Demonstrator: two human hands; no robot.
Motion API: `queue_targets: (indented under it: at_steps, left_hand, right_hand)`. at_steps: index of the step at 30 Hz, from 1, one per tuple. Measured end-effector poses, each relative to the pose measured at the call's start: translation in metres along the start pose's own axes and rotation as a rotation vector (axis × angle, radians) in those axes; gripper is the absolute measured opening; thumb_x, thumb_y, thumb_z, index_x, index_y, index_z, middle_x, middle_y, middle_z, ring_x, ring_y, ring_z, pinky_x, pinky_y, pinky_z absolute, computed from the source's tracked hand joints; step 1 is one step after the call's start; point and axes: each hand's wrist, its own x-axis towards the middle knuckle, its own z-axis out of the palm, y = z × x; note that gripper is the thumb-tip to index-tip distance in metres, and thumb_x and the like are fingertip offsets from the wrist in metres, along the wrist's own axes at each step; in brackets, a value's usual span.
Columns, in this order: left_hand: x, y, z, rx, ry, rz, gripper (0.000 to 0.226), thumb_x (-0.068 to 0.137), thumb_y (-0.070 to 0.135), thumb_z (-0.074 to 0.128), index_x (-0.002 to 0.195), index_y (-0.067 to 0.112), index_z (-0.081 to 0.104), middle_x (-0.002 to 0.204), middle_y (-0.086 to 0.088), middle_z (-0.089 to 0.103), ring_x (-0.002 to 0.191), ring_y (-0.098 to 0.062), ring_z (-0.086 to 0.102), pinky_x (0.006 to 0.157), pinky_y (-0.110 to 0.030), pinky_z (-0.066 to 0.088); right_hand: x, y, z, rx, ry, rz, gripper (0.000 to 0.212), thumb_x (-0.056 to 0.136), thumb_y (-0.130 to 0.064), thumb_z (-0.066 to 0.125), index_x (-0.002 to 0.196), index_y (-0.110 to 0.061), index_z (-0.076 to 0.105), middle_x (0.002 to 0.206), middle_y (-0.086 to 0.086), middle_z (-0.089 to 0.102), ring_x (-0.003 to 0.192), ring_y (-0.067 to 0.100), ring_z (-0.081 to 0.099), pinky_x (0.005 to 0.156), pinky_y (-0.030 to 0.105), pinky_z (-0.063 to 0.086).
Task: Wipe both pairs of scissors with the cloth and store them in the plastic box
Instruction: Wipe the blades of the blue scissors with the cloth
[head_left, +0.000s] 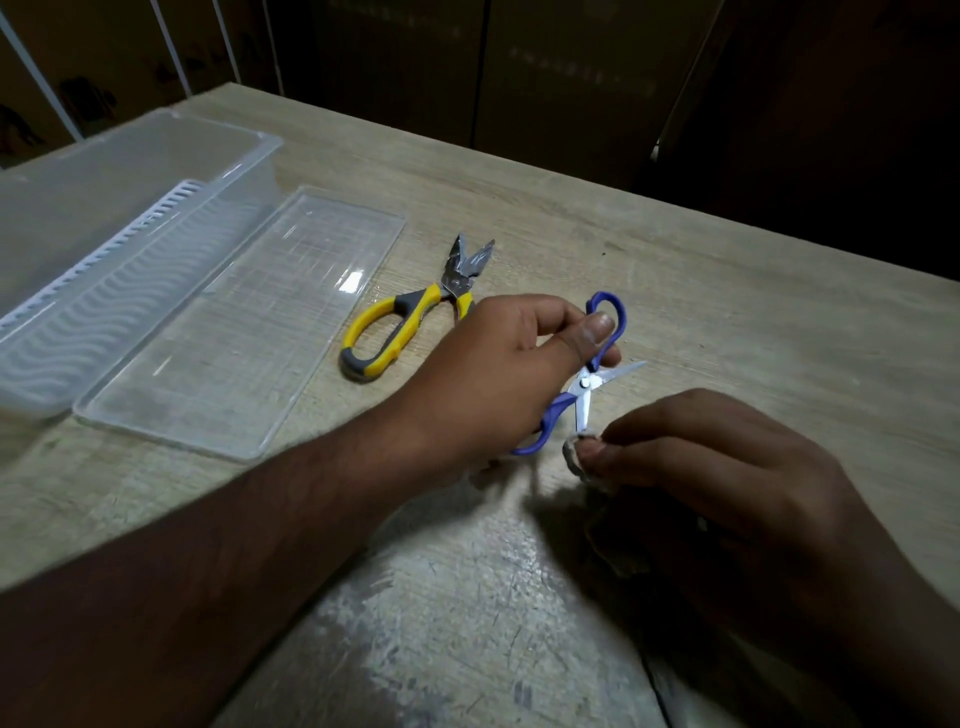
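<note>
Left hand (498, 364) clamped on blue scissors (584, 384), thumb and fingers pinching the upper handle loop; blades spread, one pointing away from the grip to the right, the other down toward the right hand (727, 467). Right hand pinched shut on cloth (576, 457), wrapped at the tip of the lower blade. Rest of cloth bunched under the palm, mostly in shadow.

Yellow scissors (410, 312) flat on bench (727, 291), just beyond the left grip, blades slightly open, untouched. Lid (244, 322) farther left of the grip; box (130, 218) with white insert beyond that, open.

Risks, as judged: bare blade edge close to right fingertips; a slip of the cloth along it could cut. Loose pinch on one loop could let the scissors swing or snap closed on the cloth. Left knuckles near the yellow handles; a nudge possible.

Room: bench open ahead and right of the grip; far edge well clear. Path to box crosses yellow scissors and lid.
</note>
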Motion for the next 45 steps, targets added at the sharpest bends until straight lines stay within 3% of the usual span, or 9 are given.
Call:
queue_targets:
  at_steps: [12, 16, 21, 25, 35, 37, 40, 42, 45]
  left_hand:
    - [0.001, 0.004, -0.002, 0.045, 0.004, 0.042, 0.031, 0.106, 0.032, 0.053, 0.099, 0.014, 0.077, 0.039, 0.014, 0.044, 0.031, -0.003, 0.031, 0.039, -0.014, 0.027]
    - [0.001, 0.003, 0.001, 0.077, -0.032, 0.043, 0.032, 0.107, 0.026, 0.053, 0.103, 0.005, 0.076, 0.040, 0.024, 0.051, 0.036, 0.011, 0.049, 0.042, -0.003, 0.032]
    - [0.000, 0.000, 0.004, -0.007, -0.049, 0.009, 0.032, 0.107, 0.029, 0.053, 0.101, 0.007, 0.075, 0.038, 0.013, 0.050, 0.029, -0.002, 0.036, 0.037, -0.013, 0.029]
    - [0.004, -0.004, 0.002, -0.037, -0.001, 0.042, 0.030, 0.104, 0.041, 0.057, 0.097, 0.021, 0.079, 0.062, -0.011, 0.069, 0.044, -0.037, 0.046, 0.046, -0.041, 0.045]
    - [0.004, -0.005, 0.000, -0.065, -0.022, 0.008, 0.032, 0.106, 0.033, 0.054, 0.099, 0.010, 0.075, 0.047, 0.014, 0.060, 0.039, 0.001, 0.045, 0.046, -0.020, 0.039]
    - [0.004, -0.005, -0.001, -0.043, -0.032, 0.009, 0.033, 0.105, 0.040, 0.055, 0.099, 0.015, 0.077, 0.058, 0.014, 0.067, 0.048, -0.008, 0.058, 0.051, -0.032, 0.051]
    - [0.005, -0.006, 0.001, -0.053, -0.054, 0.013, 0.034, 0.097, 0.048, 0.056, 0.097, 0.022, 0.078, 0.088, -0.007, 0.079, 0.082, -0.053, 0.068, 0.081, -0.070, 0.054]
    - [0.006, -0.008, 0.002, -0.019, -0.037, 0.024, 0.032, 0.101, 0.044, 0.057, 0.097, 0.021, 0.079, 0.086, -0.003, 0.079, 0.082, -0.042, 0.072, 0.085, -0.060, 0.059]
    - [0.008, -0.004, -0.003, -0.027, 0.026, 0.023, 0.033, 0.104, 0.039, 0.055, 0.098, 0.016, 0.078, 0.051, 0.005, 0.053, 0.040, -0.012, 0.043, 0.047, -0.025, 0.040]
  right_hand:
    - [0.002, -0.005, -0.004, 0.089, 0.019, -0.038, 0.018, 0.092, -0.022, 0.072, 0.091, -0.005, 0.079, 0.091, 0.004, 0.072, 0.080, 0.020, 0.068, 0.066, 0.035, 0.051]
    - [0.001, -0.006, -0.012, 0.106, 0.130, 0.107, 0.018, 0.092, -0.015, 0.067, 0.105, -0.006, 0.077, 0.101, 0.000, 0.072, 0.092, 0.011, 0.071, 0.077, 0.026, 0.053]
    - [0.003, -0.006, 0.003, 0.095, 0.155, 0.209, 0.024, 0.087, -0.005, 0.071, 0.110, -0.011, 0.077, 0.109, 0.002, 0.066, 0.106, 0.008, 0.066, 0.085, 0.019, 0.049]
    - [0.002, -0.011, 0.006, 0.083, 0.115, 0.102, 0.018, 0.096, -0.012, 0.064, 0.107, -0.008, 0.078, 0.111, 0.003, 0.067, 0.100, 0.019, 0.068, 0.082, 0.029, 0.051]
    - [0.002, -0.010, 0.011, 0.022, 0.129, 0.061, 0.018, 0.096, -0.015, 0.068, 0.107, -0.006, 0.078, 0.111, 0.005, 0.068, 0.097, 0.025, 0.068, 0.081, 0.036, 0.051]
    - [0.003, -0.009, 0.011, 0.003, 0.139, 0.059, 0.015, 0.094, -0.012, 0.071, 0.106, -0.006, 0.079, 0.109, 0.005, 0.069, 0.095, 0.024, 0.067, 0.081, 0.035, 0.051]
    - [0.005, -0.009, 0.010, 0.025, 0.141, 0.096, 0.015, 0.095, -0.012, 0.068, 0.106, -0.006, 0.077, 0.110, 0.003, 0.068, 0.101, 0.018, 0.066, 0.088, 0.026, 0.050]
    - [0.004, -0.005, 0.010, 0.062, 0.109, 0.116, 0.017, 0.090, -0.006, 0.069, 0.106, -0.007, 0.076, 0.109, 0.002, 0.067, 0.102, 0.017, 0.066, 0.086, 0.026, 0.050]
    - [0.001, -0.009, 0.008, 0.109, 0.032, 0.064, 0.018, 0.090, -0.008, 0.067, 0.106, -0.009, 0.076, 0.108, 0.001, 0.066, 0.097, 0.021, 0.066, 0.078, 0.033, 0.051]
